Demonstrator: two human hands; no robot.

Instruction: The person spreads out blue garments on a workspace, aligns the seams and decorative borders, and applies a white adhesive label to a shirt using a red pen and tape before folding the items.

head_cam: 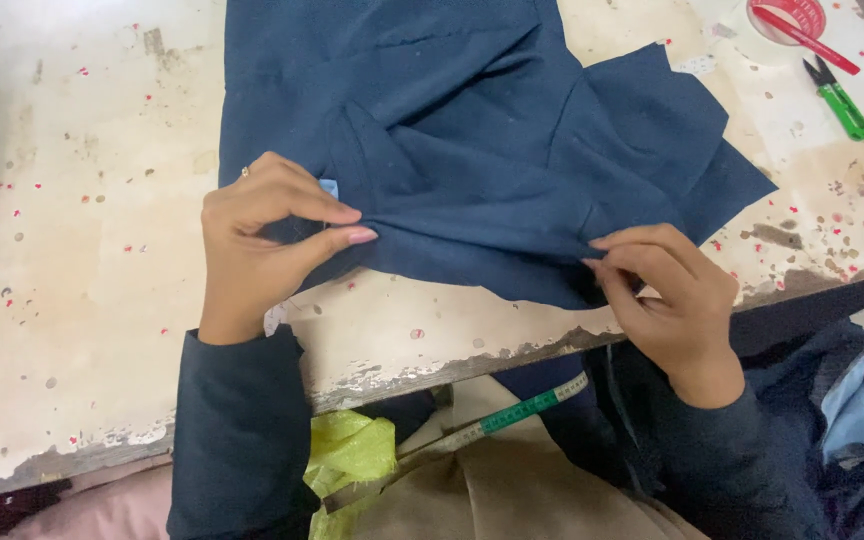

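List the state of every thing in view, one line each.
Navy fabric: folded, creased, lying on the table.
Left hand: pinching the fabric fold.
Right hand: pinching the fabric edge.
Green snips: closed, lying flat.
Tape measure: hanging loose below the table edge.

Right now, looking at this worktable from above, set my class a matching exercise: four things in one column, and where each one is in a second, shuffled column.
Things:
1. navy fabric
2. green thread snips
3. measuring tape
4. left hand

Places:
A. far right corner of the table
B. hanging below the table's near edge
C. pinching a fold beside a small light blue tag
D. spread over the table's middle, held at both ends of a fold

Pairs: 1-D, 2-A, 3-B, 4-C
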